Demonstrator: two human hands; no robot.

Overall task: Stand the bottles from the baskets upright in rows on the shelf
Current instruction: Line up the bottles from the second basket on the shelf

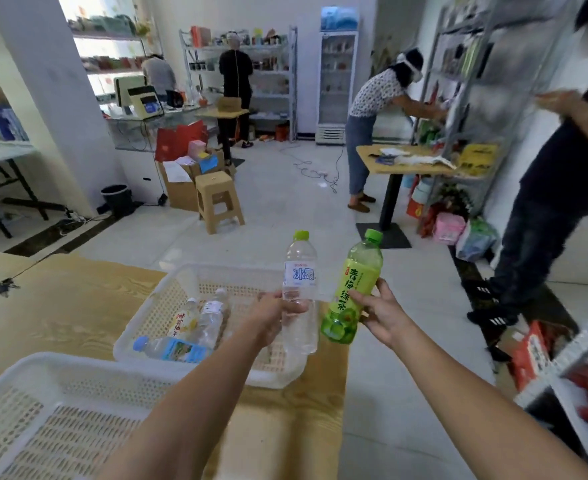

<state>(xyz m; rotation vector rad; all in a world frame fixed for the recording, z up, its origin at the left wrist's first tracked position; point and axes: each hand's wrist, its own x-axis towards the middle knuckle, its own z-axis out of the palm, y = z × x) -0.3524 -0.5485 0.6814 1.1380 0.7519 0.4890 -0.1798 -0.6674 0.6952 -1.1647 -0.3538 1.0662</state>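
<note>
My left hand [272,315] grips a clear water bottle [299,271] with a pale green cap and blue label, held upright above the far basket. My right hand [382,313] holds a green tea bottle [353,289] with a green cap, tilted slightly right. The far white basket [195,271] on the wooden table holds three bottles lying down: one with a blue cap [171,348], a clear one [211,320] and a yellow-labelled one [185,318]. The near white basket [43,368] shows no bottles. A white shelf [583,344] is at the lower right edge.
The wooden table [60,306] fills the lower left. A person in dark clothes [542,216] stands close on the right beside the shelf. Red packages [531,355] lie by the shelf. A plastic stool [218,199], boxes and other people are farther off.
</note>
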